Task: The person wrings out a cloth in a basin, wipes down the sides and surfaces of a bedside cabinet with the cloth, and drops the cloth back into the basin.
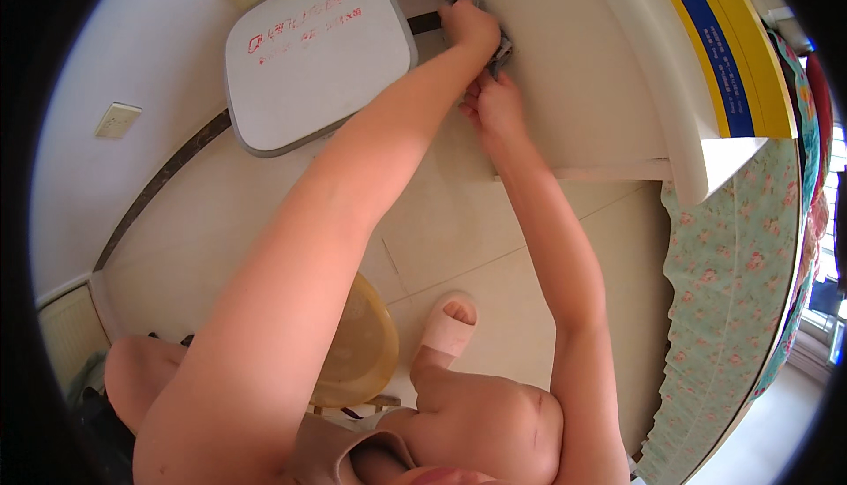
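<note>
Both arms reach forward to the left side of a cream cabinet panel (582,88). My left hand (472,26) is closed, its fingers curled against the panel near the wall. Just below it, my right hand (498,107) has its fingers bent together at the lower end of a small dark grey piece (501,54) with a lighter shiny part. This piece lies between the two hands along the panel. The fingers cover most of it, so its kind cannot be made out. Another bit of grey shows beyond my left hand.
A grey-rimmed whiteboard (318,61) with red marks leans by the wall, near two wall sockets (117,120). A yellow and blue packet (728,52) lies atop the cabinet. Floral green cloth (732,291) hangs at right. A yellowish plastic stool (357,344) and my slippered foot (448,330) are below.
</note>
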{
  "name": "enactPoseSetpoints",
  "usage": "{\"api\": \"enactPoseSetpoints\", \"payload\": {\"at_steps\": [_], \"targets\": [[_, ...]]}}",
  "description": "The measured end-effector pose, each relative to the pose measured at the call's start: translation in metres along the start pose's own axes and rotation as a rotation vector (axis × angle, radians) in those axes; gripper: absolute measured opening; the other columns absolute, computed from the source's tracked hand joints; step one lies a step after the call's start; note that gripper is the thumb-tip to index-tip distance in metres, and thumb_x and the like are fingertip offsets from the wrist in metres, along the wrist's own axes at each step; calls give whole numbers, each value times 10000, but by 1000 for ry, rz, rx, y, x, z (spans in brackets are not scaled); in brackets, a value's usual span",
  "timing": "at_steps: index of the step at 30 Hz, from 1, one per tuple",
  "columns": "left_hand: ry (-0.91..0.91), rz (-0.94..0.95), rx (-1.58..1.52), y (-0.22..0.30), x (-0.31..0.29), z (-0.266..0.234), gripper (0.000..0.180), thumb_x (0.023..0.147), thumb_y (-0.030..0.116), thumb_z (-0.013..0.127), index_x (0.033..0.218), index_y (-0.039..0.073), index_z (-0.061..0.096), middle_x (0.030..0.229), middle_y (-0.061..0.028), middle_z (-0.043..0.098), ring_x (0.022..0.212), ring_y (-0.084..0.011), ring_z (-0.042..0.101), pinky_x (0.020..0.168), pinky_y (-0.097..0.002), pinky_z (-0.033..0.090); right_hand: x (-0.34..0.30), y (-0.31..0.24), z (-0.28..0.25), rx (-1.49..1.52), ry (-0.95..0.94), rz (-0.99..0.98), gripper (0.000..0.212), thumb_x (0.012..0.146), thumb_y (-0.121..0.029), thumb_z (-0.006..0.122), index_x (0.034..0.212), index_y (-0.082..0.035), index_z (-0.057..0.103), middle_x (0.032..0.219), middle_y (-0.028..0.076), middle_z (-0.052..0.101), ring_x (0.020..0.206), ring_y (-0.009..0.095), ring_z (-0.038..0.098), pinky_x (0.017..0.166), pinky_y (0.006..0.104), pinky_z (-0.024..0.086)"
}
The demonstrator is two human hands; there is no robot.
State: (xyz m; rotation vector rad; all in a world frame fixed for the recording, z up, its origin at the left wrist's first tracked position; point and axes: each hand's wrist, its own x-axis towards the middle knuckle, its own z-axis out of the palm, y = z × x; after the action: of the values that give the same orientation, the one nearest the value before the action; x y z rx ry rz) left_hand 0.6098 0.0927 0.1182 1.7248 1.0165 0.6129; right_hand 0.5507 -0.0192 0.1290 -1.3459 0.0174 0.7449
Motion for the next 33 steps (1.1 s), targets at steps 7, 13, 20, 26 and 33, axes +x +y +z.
{"api": "enactPoseSetpoints", "payload": {"at_steps": [7, 13, 20, 26, 33], "targets": [[40, -56, -96, -12, 5, -5, 280, 811, 44, 502, 1072, -23, 577, 973, -230, 610, 897, -378, 598, 781, -435, 478, -10, 2, -1, 236, -145, 80, 74, 961, -128, 430, 893, -101, 421, 675, -5, 400, 541, 98, 328, 520, 261, 329], [329, 859, -259, 80, -28, -24, 297, 752, -52, 425, 1027, -99, 525, 1076, -267, 433, 990, -412, 444, 910, -427, 367, -17, -42, 1, 114, -114, -253, 90, 947, -123, 440, 864, -93, 418, 688, 0, 421, 556, 101, 354, 515, 269, 325], [-21, -69, -41, 19, 53, 0, 329, 765, 1, 509, 1087, -29, 567, 968, -214, 624, 864, -370, 627, 698, -404, 498, 17, -27, 16, 238, -171, 1, 83, 938, -103, 418, 856, -88, 417, 663, 0, 403, 542, 102, 349, 503, 273, 320], [7, 27, -12, 40, 22, 3, 330, 755, -5, 504, 1065, 7, 617, 965, -208, 637, 857, -363, 637, 684, -376, 507, 19, -26, -1, 155, -123, -64, 92, 939, -93, 405, 848, -90, 408, 659, 0, 391, 543, 105, 344, 500, 277, 318], [532, 598, -61, 43, 35, -14, 297, 755, 9, 517, 1019, 26, 651, 1019, -226, 632, 954, -358, 608, 812, -361, 480, 20, -31, 27, 159, -167, -179, 83, 944, -115, 400, 867, -95, 425, 678, -2, 408, 564, 105, 358, 502, 274, 325]]}}
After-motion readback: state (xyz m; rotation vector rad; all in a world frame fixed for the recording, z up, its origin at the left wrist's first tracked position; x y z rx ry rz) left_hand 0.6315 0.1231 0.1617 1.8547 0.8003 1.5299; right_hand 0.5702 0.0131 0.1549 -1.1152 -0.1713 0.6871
